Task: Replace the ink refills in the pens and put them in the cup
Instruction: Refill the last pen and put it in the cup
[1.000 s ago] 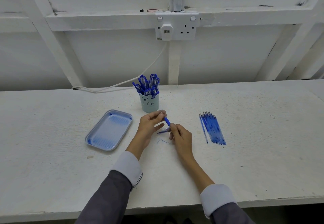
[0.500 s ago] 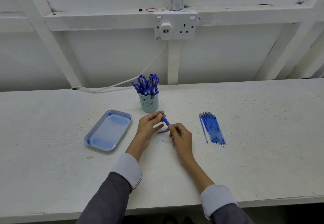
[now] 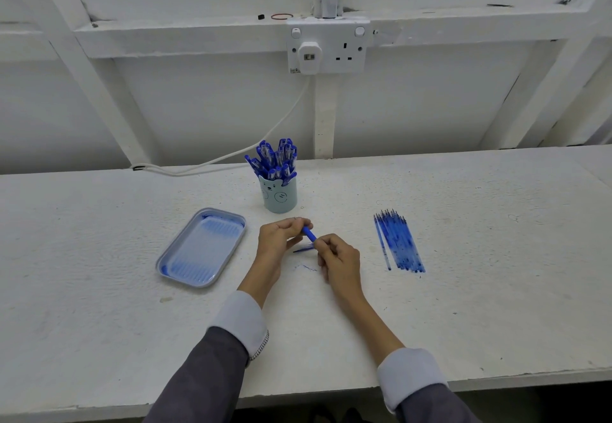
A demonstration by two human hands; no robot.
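A blue pen (image 3: 309, 234) is held between both hands just in front of the cup. My left hand (image 3: 281, 240) pinches its upper blue end, and my right hand (image 3: 339, 258) grips the lower clear part. A thin blue piece (image 3: 303, 250) lies on the table under the hands. The pale blue cup (image 3: 280, 196) with a bear face stands behind them, packed with several blue pens (image 3: 275, 158). A bundle of several blue ink refills (image 3: 397, 244) lies on the table to the right.
A blue-grey tray (image 3: 202, 247) lies to the left of my hands. A blue ink mark (image 3: 306, 268) stains the white table (image 3: 496, 290). A wall socket (image 3: 328, 47) with a white cable (image 3: 231, 154) is on the wall behind.
The hands have stayed in nearly the same place on the pen; only slight finger movement shows. Nothing else on the table has moved.
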